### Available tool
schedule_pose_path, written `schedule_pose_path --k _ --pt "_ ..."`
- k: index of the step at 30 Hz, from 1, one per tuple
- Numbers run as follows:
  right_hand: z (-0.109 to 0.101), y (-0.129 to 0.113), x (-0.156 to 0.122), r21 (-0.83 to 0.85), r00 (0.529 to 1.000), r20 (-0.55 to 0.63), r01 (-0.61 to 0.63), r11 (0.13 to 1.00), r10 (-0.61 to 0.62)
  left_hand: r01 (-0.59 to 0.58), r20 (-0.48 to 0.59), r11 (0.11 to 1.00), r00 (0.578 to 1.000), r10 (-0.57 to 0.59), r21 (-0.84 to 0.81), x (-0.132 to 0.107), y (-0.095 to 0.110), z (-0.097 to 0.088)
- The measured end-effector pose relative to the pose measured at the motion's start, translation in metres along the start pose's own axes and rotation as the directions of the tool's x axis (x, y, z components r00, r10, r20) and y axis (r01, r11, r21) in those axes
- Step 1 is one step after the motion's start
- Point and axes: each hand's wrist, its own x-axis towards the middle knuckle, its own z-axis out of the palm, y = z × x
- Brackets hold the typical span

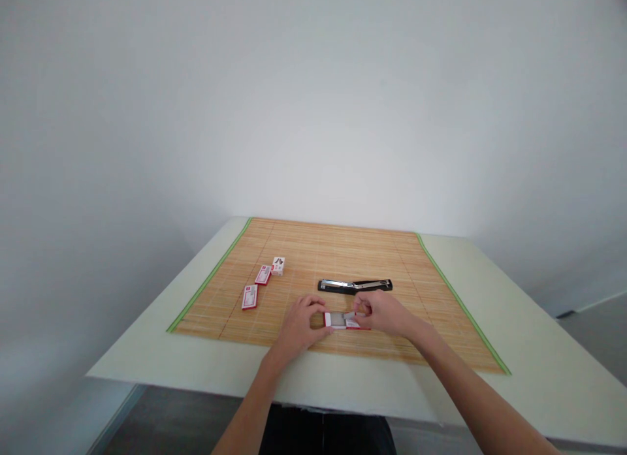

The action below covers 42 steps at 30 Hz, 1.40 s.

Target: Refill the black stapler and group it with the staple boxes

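A red and white staple box [337, 320] lies on the bamboo mat with its tray slid out to the left, showing grey staples inside. My left hand [300, 326] steadies the tray's left end between thumb and fingers. Over the box's right part, my right hand [385, 311] pinches a small grey strip of staples [349, 315] between thumb and fingertips. The strip tilts just above the tray. Just beyond the hands rests a black stapler [355, 286], laid open with its metal rail showing. My right fingers hide part of the box's sleeve.
To the left on the mat are two red and white boxes [249, 297] and a smaller white box [278, 266] with a dark picture. The bamboo mat [323, 246] has green edging and covers much of the white table [196, 363]. A white wall stands behind.
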Motion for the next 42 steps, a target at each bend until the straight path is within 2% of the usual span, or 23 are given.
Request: schedule_pose_path --k 6,13,16,22,28,31,34,36,38,42 --pt "0.008 0.016 -0.013 0.088 0.999 -0.053 -0.007 0.996 0.012 0.009 0.008 1.0 1.0 -0.009 -0.004 -0.001 0.0 -0.003" --pt "0.007 0.034 -0.029 0.158 0.998 0.001 -0.066 0.985 0.067 0.026 0.044 0.998 0.999 -0.024 -0.05 -0.008 -0.004 -0.018" --pt "0.013 0.035 -0.031 0.201 0.998 -0.01 -0.062 0.978 0.066 0.035 0.035 0.999 0.999 -0.035 -0.014 -0.006 -0.002 -0.015" --pt "0.032 0.019 -0.024 0.252 0.999 -0.028 -0.026 0.967 0.034 0.066 0.032 0.994 0.997 -0.069 0.091 -0.003 0.008 -0.001" --pt "0.055 0.024 -0.025 0.334 0.995 -0.079 -0.027 0.942 0.056 0.064 -0.008 0.996 0.998 -0.063 0.059 -0.005 0.003 0.001" --pt "0.068 0.028 -0.028 0.411 0.982 -0.156 -0.035 0.911 0.108 0.117 -0.13 0.993 0.985 -0.114 0.013 0.006 -0.008 0.0" --pt "0.074 0.025 -0.029 0.378 0.972 -0.191 -0.053 0.924 0.134 0.161 -0.226 0.985 0.964 -0.141 0.07 0.028 -0.019 -0.001" --pt "0.074 0.021 -0.03 0.327 0.97 -0.199 -0.072 0.942 0.143 0.167 -0.213 0.978 0.967 -0.138 0.124 0.044 -0.024 -0.001" --pt "0.073 0.017 -0.032 0.297 0.968 -0.209 -0.072 0.952 0.138 0.153 -0.155 0.977 0.979 -0.13 0.15 0.058 -0.027 0.0" --pt "0.07 0.013 -0.036 0.272 0.965 -0.236 -0.049 0.961 0.116 0.098 -0.056 0.985 0.994 -0.091 0.14 0.066 -0.028 -0.001"
